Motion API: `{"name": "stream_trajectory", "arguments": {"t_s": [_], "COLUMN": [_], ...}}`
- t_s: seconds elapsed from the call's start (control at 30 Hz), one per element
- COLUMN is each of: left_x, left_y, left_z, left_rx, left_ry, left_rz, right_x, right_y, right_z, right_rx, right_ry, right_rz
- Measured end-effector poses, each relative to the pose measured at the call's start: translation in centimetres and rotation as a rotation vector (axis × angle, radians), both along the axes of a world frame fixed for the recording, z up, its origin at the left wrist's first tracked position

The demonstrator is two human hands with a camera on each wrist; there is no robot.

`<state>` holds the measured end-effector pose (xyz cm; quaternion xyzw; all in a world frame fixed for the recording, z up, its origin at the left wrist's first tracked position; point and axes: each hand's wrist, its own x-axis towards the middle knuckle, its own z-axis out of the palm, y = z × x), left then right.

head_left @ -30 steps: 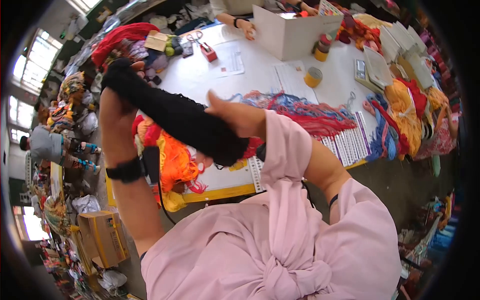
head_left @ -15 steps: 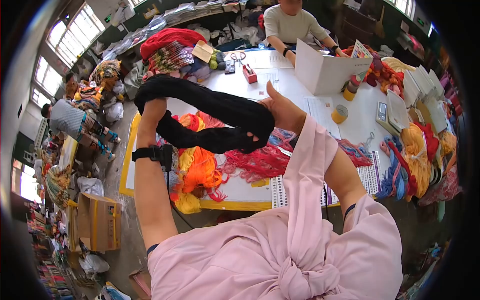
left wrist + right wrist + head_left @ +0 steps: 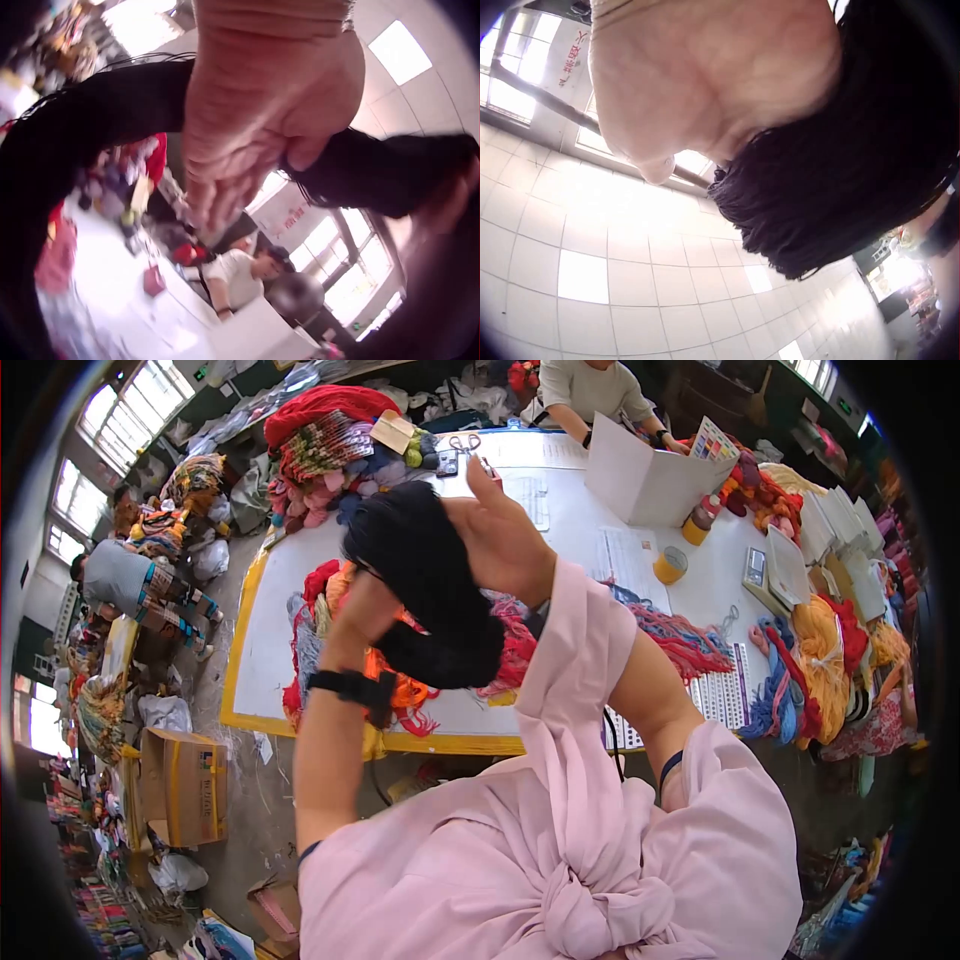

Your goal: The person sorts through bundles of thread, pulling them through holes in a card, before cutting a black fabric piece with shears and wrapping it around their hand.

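Observation:
A thick loop of black yarn (image 3: 440,600), a skein, hangs between both hands above the table. My left hand (image 3: 372,605) is put through the loop. In the left wrist view the palm of my left hand (image 3: 262,127) shows with its fingers pointing down, and the black yarn (image 3: 112,101) passes behind it. My right hand (image 3: 505,540) is at the skein's other side, thumb raised straight up. Black yarn (image 3: 840,165) covers the fingers of my right hand (image 3: 705,82) in the right wrist view, so their curl is hidden.
Orange and red yarn lies under my hands on the white table (image 3: 270,620); blue-red strands (image 3: 670,635) lie to the right. A white folded board (image 3: 640,480) stands before a seated person (image 3: 590,395). Yellow tape (image 3: 670,565), a scale (image 3: 755,565) and yarn heaps (image 3: 310,445) surround them.
A half second ago the skein was spread into a wide open loop; now my hands are closer together and it is bunched. My right hand has moved left and up, the left hand rightward.

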<state>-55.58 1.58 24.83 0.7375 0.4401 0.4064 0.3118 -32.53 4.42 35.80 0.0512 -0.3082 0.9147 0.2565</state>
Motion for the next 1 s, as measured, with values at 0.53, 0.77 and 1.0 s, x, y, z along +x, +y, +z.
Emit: {"name": "stream_trajectory", "arguments": {"t_s": [0.53,0.77,1.0], "left_x": [4.1,-0.5,0.2], "left_y": [-2.1,0.4,-1.1], "left_z": [7.3,5.1,1.4], "left_rx": [-0.5,-0.641,-0.604], "left_ry": [-1.201,-1.559,-0.986], "left_rz": [-0.149,-0.286,-0.287], "right_x": [-1.9,-0.6,-0.5], "right_y": [-2.9,-2.9,-4.2], "right_z": [-9.2,-9.2,-7.8], "right_rx": [0.369,0.018,-0.025], "right_ry": [-0.331,-0.261,-0.26], "right_rz": [0.002,0.217,0.162]}}
